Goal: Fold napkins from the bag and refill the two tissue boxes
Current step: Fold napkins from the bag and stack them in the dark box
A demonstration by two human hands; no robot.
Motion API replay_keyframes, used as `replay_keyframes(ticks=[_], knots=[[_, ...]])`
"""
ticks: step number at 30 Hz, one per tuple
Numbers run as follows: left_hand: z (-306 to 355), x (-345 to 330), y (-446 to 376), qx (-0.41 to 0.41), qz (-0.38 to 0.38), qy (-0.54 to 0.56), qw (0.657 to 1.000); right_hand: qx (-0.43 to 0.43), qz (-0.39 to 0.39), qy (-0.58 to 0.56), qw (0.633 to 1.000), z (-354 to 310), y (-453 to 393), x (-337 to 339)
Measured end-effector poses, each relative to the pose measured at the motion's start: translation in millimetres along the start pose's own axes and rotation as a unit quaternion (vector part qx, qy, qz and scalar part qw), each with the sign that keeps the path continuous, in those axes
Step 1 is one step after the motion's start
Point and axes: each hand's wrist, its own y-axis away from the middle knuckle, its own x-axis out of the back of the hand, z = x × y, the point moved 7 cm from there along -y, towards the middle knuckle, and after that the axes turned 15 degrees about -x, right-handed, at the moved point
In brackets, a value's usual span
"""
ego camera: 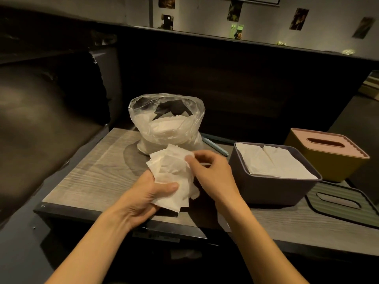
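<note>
While both hands grip napkins: near tabletop [86, 181] edge.
Left hand [143, 199] clasps napkin stack [174, 177]; right hand [209, 171] pinches its top; bag [166, 124] behind, open grey box [272, 189] beside.

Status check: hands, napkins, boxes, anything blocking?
Left hand grips napkin stack; right hand pinches its top edge. Grey box open, napkins inside; yellow box lidded. Nothing blocking.

A dimly lit restaurant or café is suggested. A dark padded booth seat [47, 111] is set against a grey wood-grain table [86, 173], closed off behind by a dark wooden partition [235, 83]. Small dark pictures [298, 19] are hung along the pale back wall [196, 13]. A pink-lidded yellow plastic tissue box [326, 154] is kept on the table.
</note>
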Motion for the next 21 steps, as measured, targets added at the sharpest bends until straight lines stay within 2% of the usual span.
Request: replay_keyframes(ticks=[5, 9, 12, 15, 18, 21], knots=[[0.9, -4.3, -1.1, -0.008, -0.011, 0.002, 1.0, 0.098, 0.007, -0.005, 0.995, -23.3, 6.7, 7.0], [1.5, -5.7, -1.6, -0.014, -0.014, -0.003, 1.0, 0.133, -0.01, -0.024, 0.991, -40.9, 6.7, 8.3], [2.8, -7.3, 0.2, -0.008, 0.0, -0.014, 1.0, 0.195, 0.03, -0.042, 0.979, -63.8, 11.2, 15.9], [5.7, -9.3, 1.7, -0.008, 0.034, 0.014, 0.999, 0.283, 0.068, -0.079, 0.953, -88.0, 24.8, 31.6], [9.5, -8.1, 1.5, -0.014, 0.075, 0.056, 0.995, 0.249, 0.034, -0.136, 0.958, -80.5, 27.0, 37.3], [9.8, -6.8, 0.1, -0.015, 0.095, 0.064, 0.993, 0.155, 0.021, -0.05, 0.986, -45.3, 20.5, 16.9]])
